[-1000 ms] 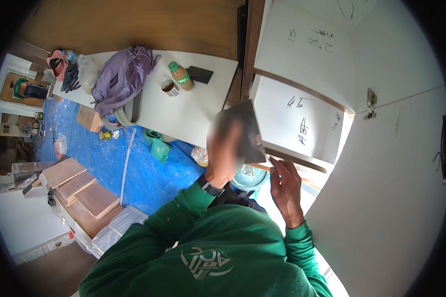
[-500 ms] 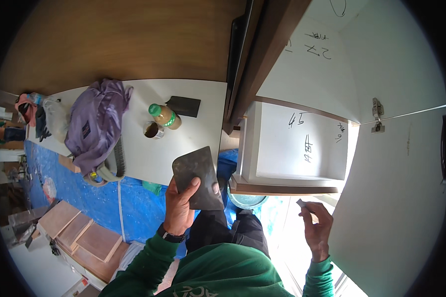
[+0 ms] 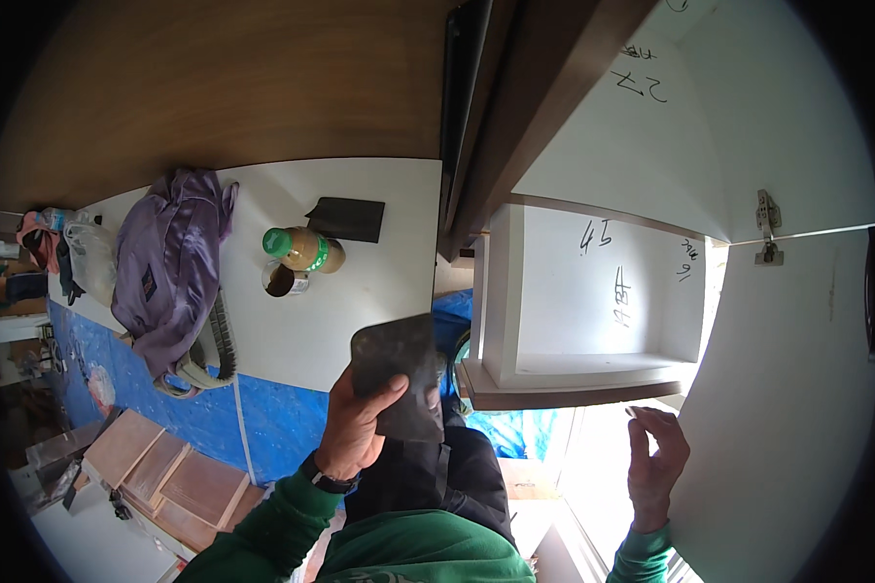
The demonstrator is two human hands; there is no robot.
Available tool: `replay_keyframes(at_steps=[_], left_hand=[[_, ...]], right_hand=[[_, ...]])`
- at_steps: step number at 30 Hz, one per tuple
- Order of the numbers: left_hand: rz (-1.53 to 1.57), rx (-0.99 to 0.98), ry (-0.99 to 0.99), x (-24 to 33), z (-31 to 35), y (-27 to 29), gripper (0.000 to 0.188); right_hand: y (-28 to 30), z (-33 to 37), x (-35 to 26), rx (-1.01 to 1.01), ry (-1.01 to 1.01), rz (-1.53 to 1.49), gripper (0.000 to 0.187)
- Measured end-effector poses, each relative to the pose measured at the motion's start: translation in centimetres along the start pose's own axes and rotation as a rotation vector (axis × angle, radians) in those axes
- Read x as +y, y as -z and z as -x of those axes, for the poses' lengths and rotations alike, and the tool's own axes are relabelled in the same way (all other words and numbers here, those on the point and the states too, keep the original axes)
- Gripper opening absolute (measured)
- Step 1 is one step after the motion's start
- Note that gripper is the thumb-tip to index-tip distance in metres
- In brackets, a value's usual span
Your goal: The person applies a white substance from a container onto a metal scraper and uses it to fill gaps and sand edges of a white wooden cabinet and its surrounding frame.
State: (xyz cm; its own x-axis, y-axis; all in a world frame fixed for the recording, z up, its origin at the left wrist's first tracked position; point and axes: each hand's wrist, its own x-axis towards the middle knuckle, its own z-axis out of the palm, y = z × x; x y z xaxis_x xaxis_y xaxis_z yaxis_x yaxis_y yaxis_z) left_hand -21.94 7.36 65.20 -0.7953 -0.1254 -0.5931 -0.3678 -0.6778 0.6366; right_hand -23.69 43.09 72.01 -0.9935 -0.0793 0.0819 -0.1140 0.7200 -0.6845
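My left hand [image 3: 352,426] grips a dark grey flat plate [image 3: 397,369] with rounded corners, the thumb lying across its face. The plate is up near the white tabletop's front edge. On the right, my right hand [image 3: 657,457] is raised below the front corner of an open drawer [image 3: 593,321]. Its thumb and fingertips pinch a small light piece [image 3: 631,412], too small to name. White panels with black handwriting form the drawer's inside.
On the white tabletop [image 3: 360,291] stand a green-capped bottle [image 3: 311,250], an open can [image 3: 280,280], a black sheet [image 3: 348,219] and a purple bag [image 3: 170,262]. A white cabinet door [image 3: 787,408] stands at right. Blue sheeting [image 3: 204,408] and wooden boards [image 3: 180,476] lie at left.
My right hand has moved to the right with the small piece. My left hand and the plate have shifted slightly right and down as the view turned.
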Motion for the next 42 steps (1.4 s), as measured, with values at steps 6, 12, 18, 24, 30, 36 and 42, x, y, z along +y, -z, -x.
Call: replay_keyframes(at_steps=[6,12,18,24,30,36,42], left_hand=[[-0.124,-0.190,-0.046,2.8,0.0,-7.0,0.042],[-0.299,-0.243,-0.143,3.9,3.7,-11.6,0.037],[-0.379,-0.290,-0.178,3.8,7.2,-12.9,0.034],[-0.346,-0.301,-0.234,3.3,9.7,-13.2,0.032],[-0.425,-0.232,-0.293,2.7,9.8,-11.1,0.031],[-0.293,-0.131,-0.333,2.4,9.8,-8.8,0.030],[-0.159,-0.005,-0.413,3.1,8.1,-3.6,0.039]], right_hand=[[-0.2,-1.3,-4.2,-0.071,0.366,0.051,0.032],[0.2,-0.4,-6.8,0.029,0.634,0.067,0.040],[1.8,1.4,-6.7,-0.015,0.729,0.165,0.040],[1.9,2.4,-7.7,-0.041,0.775,0.227,0.037],[1.5,2.4,-9.3,-0.024,0.790,0.213,0.033],[0.8,1.2,-11.2,-0.240,0.853,0.238,0.033],[-0.4,-0.8,-12.2,-0.245,0.084,-0.233,0.012]])
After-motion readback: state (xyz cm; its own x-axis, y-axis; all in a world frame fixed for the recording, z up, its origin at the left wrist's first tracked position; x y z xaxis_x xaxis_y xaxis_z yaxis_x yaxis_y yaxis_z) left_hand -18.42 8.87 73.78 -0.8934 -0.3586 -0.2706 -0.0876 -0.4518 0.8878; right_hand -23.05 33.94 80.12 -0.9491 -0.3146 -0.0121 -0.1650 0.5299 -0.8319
